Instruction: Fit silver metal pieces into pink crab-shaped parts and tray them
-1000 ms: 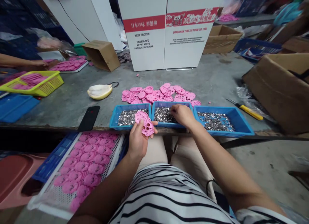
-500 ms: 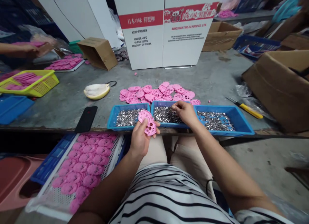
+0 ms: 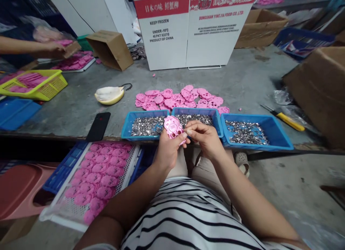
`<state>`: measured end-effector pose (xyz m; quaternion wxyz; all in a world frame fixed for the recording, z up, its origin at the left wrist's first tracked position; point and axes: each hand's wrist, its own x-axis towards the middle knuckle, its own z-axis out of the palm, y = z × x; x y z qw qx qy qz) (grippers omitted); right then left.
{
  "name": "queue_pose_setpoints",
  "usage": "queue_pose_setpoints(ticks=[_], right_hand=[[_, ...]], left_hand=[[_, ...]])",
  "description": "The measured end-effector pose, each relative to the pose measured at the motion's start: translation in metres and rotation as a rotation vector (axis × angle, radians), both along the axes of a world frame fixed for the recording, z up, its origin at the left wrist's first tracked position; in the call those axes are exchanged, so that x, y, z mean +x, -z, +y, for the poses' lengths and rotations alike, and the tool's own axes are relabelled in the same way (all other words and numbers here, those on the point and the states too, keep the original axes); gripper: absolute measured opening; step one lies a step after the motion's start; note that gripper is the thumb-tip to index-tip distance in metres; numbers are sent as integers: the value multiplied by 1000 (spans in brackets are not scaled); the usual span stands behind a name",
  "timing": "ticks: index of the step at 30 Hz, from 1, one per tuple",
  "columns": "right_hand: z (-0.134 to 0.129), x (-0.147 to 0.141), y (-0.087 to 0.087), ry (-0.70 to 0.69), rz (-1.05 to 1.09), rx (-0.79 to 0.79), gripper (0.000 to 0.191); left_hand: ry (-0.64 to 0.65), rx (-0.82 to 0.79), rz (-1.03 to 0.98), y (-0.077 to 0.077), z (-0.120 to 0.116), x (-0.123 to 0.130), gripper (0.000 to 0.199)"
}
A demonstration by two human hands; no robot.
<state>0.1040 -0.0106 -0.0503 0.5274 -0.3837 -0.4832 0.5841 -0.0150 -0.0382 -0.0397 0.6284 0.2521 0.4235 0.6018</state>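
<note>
My left hand (image 3: 168, 149) grips a pink moulded plastic piece (image 3: 172, 126) with holes and raised detail, held just over the table edge. Against the lower right side of that piece, my right hand (image 3: 202, 135) is pinched; whatever lies between its fingertips is too small to make out. Small shiny metal parts fill the left blue tray (image 3: 124, 129), the middle blue tray (image 3: 217, 121) and the right blue tray (image 3: 280, 135). Behind them lies a loose pile of similar pink pieces (image 3: 172, 99).
A black phone (image 3: 98, 126) and a yellow fruit-like half shell (image 3: 110, 96) lie left. Below is a white perforated tray (image 3: 59, 210) with rows of pink pieces. A yellow-handled screwdriver (image 3: 289, 121) and a carton (image 3: 315, 95) are right. Another person's hand (image 3: 55, 48) works far left.
My right hand has left the middle tray and come to the pink piece. My left hand has moved slightly right with the piece, and the piece has turned. The view has shifted a little.
</note>
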Motion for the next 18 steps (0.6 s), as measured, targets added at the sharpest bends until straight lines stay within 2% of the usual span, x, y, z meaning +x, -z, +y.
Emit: queue_pose_setpoints(ticks=[7, 10, 14, 18], right_hand=[[-10, -6, -3, -32, 212, -146, 30], [-14, -6, -7, -30, 249, -127, 28], [-16, -3, -9, -34, 236, -98, 24], [-18, 3, -9, -5, 187, -71, 22]], left_hand=[[-3, 25, -33, -4, -2, 3, 40], [-31, 75, -15, -5, -2, 6, 33], [-69, 90, 14, -2, -1, 8, 34], [-23, 119, 62, -3, -3, 6, 39]])
